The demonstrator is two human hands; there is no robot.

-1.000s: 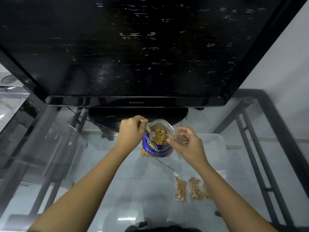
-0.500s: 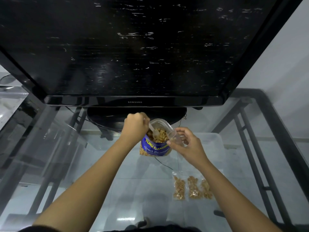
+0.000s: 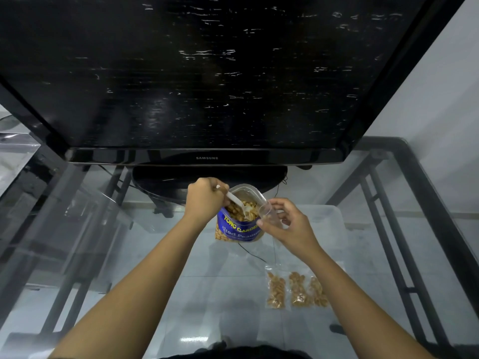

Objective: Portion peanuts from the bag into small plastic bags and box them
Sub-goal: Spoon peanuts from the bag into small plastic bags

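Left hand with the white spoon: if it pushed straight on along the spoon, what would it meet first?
The left hand points its white plastic spoon down into the open blue peanut bag. First met: the loose peanuts there, probably already touching; depth is unclear.

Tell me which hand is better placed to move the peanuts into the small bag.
Left. The left hand grips the white spoon, its bowl already in the peanut bag. The right hand only holds the small plastic bag open beside it.
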